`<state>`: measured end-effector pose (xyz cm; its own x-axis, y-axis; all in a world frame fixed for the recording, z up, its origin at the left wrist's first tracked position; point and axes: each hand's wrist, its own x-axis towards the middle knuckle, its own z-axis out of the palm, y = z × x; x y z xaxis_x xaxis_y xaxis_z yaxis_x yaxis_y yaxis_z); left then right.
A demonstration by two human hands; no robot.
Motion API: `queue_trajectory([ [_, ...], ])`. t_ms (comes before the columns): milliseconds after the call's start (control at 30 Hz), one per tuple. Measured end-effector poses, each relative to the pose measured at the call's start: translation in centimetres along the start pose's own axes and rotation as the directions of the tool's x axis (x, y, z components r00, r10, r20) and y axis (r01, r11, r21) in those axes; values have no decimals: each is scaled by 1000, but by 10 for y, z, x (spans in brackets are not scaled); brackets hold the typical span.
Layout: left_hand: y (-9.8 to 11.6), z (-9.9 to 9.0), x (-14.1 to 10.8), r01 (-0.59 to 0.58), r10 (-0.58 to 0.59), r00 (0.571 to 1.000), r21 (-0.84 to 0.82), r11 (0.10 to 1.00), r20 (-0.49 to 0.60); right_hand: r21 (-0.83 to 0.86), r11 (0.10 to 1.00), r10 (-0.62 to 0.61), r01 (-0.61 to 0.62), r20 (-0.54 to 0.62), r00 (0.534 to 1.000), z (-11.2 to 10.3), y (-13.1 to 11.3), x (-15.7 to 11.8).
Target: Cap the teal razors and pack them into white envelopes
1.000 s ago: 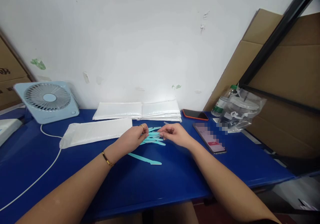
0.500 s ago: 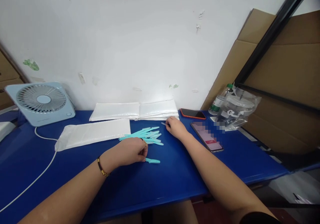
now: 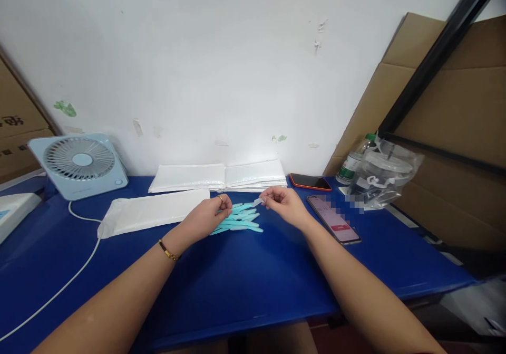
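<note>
And here's the left hand (image 3: pixel 213 216), grip closed on a turquoise stick (image 3: pixel 245 206), while the right hand (image 3: pixel 282 203) has its grip pinched on a small translucent sleeve (image 3: pixel 256 202) right at the stick's tip! Just below, turquoise sticks (image 3: pixel 241 224) fan out on the blue surface (image 3: pixel 245 285); white packet (image 3: pixel 154 211) at nine o'clock from them, lit phone (image 3: pixel 334 219) at three.
</note>
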<state>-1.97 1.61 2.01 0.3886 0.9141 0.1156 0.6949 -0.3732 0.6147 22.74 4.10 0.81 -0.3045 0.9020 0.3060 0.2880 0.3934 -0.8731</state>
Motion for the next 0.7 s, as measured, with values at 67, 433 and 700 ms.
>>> queue_trajectory([
  [67,0,0,0,4,-4,1000,2,1000,2,-35,999,-3,4,13,1000,5,-4,-1],
  [433,-3,3,2,16,-16,1000,-52,999,2,34,999,-8,7,19,1000,12,-2,-2],
  [700,-3,8,3,-47,49,999,257,965,0,-81,996,42,-29,156,987,16,10,-2],
])
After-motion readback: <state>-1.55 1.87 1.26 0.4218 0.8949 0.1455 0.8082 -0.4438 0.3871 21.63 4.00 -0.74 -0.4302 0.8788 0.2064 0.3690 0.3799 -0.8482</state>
